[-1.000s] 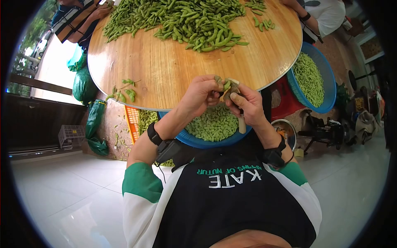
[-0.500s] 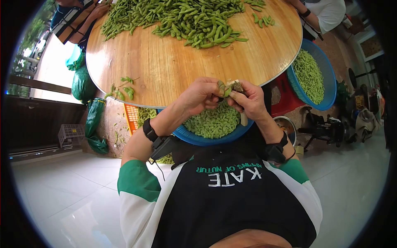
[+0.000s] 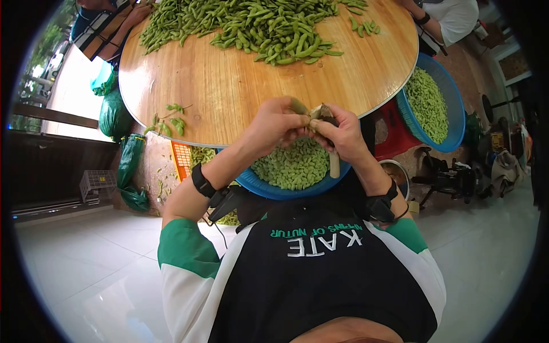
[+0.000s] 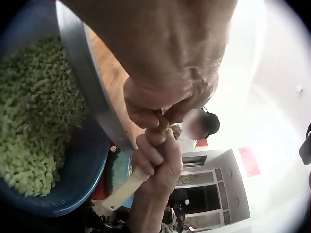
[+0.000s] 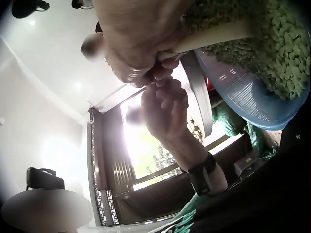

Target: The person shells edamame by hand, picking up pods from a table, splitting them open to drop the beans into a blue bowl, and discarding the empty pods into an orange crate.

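Above a blue basket [image 3: 251, 182] of shelled green beans [image 3: 294, 168], both hands meet at their fingertips. The left hand [image 3: 278, 124] pinches a green pod [image 3: 312, 117], mostly hidden by the fingers. My right hand [image 3: 345, 136] grips a tool whose pale handle [image 3: 334, 164] points down out of the fist; its working end is covered. In the left wrist view the handle [image 4: 127, 190] slants down-left from the right hand [image 4: 163, 162]. The right wrist view shows the handle [image 5: 214, 38] beside the beans [image 5: 286, 53], with the left hand [image 5: 167, 109] below.
A heap of unshelled pods [image 3: 269, 28] covers the far part of the round wooden table [image 3: 229, 86]. A few pods on a stem [image 3: 168, 121] lie near its left edge. Right stands another blue basket [image 3: 456, 123] of beans; left, an orange crate [image 3: 181, 160]. Two people sit across.
The green pod between the hands shows less than before, with the fingertips closer together over it. Both hands have moved slightly up and left; the tool stays in the right hand.
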### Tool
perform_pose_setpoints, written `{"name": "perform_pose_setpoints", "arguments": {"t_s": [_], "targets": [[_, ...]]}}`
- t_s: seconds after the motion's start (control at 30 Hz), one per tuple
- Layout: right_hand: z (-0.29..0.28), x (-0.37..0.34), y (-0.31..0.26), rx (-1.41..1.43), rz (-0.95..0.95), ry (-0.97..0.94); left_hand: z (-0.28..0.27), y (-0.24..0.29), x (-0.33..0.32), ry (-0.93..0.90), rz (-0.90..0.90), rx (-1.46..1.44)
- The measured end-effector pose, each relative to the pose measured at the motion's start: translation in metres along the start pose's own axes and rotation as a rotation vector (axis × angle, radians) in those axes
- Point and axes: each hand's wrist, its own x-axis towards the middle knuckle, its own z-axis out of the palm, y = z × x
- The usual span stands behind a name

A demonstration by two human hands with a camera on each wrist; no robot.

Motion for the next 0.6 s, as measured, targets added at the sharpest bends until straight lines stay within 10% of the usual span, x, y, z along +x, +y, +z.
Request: {"name": "perform_pose_setpoints", "arguments": {"t_s": [0.23, 0.6], "targets": [[-0.001, -0.004, 0.006, 0.473, 0.113, -0.002, -0.002, -0.013, -0.009, -0.119, 0.112, -0.464], [0.006, -0.012, 0.009, 0.302, 0.103, -0.023, 0.01, -0.018, -0.017, 0.005, 0.333, -0.329]]}}
